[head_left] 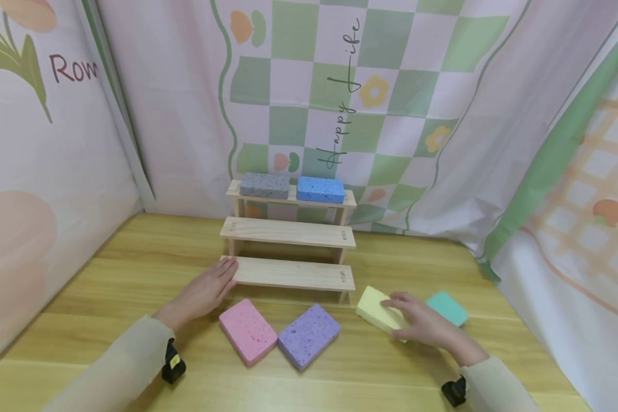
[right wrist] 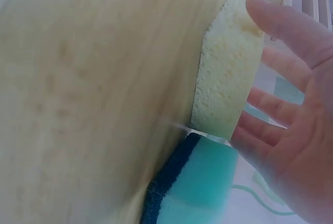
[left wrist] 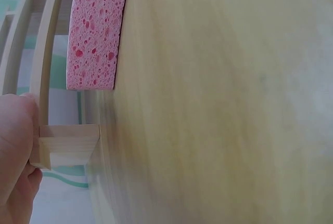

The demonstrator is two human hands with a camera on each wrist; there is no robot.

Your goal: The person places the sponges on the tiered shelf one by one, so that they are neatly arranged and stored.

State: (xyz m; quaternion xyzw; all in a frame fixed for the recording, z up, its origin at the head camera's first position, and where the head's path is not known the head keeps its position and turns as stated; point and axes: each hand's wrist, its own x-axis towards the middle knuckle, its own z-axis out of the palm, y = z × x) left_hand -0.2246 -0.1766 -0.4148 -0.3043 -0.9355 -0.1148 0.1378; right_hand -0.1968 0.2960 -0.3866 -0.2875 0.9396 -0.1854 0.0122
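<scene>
On the left, my left hand (head_left: 206, 292) holds the left end of the lowest board of a three-tier wooden shelf (head_left: 293, 273). In the left wrist view its thumb and fingers sit around the board's corner. My right hand (head_left: 422, 320) is over a pale yellow sponge (head_left: 373, 309) lying on the table, fingers spread. In the right wrist view the thumb overlaps the sponge's near side, with the other fingers across its top edge. A teal sponge (head_left: 448, 309) with a dark scouring layer (right wrist: 171, 177) lies beside it, partly hidden by the right hand.
A pink sponge (head_left: 248, 332) and a purple sponge (head_left: 309, 336) lie in front of the shelf. Grey (head_left: 264, 185) and blue (head_left: 320, 190) sponges stand side by side on the top tier. Patterned curtains (head_left: 180, 114) surround the wooden table (head_left: 149, 257) at the back and sides.
</scene>
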